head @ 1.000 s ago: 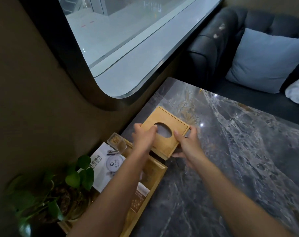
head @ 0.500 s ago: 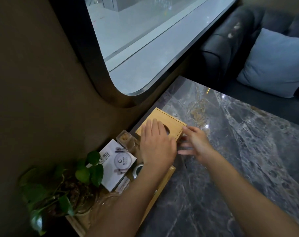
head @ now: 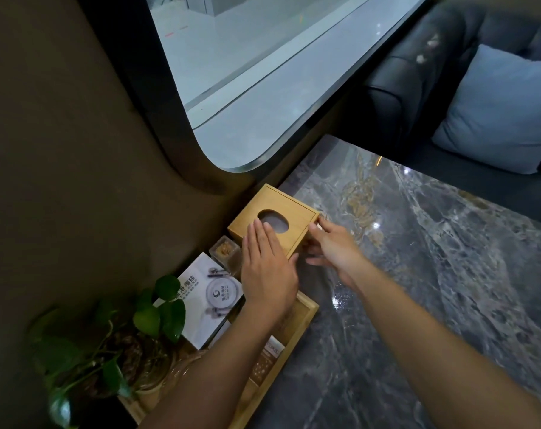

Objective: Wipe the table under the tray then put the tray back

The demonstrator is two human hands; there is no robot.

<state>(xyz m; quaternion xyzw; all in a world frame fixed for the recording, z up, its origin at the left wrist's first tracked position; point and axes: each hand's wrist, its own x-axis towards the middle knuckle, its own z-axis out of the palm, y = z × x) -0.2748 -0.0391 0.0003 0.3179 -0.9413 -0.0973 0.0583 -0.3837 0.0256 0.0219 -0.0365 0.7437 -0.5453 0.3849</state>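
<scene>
Head view: wooden tray (head: 306, 314) just below flat left hand (head: 267, 270).

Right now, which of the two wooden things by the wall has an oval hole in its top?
The wooden tissue box, under both hands; the flat wooden tray has none.

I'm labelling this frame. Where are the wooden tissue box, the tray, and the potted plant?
wooden tissue box (head: 297, 212): head view, bare top face by the oval opening.
tray (head: 304, 317): head view, its right rim.
potted plant (head: 167, 317): head view, a large leaf.
</scene>
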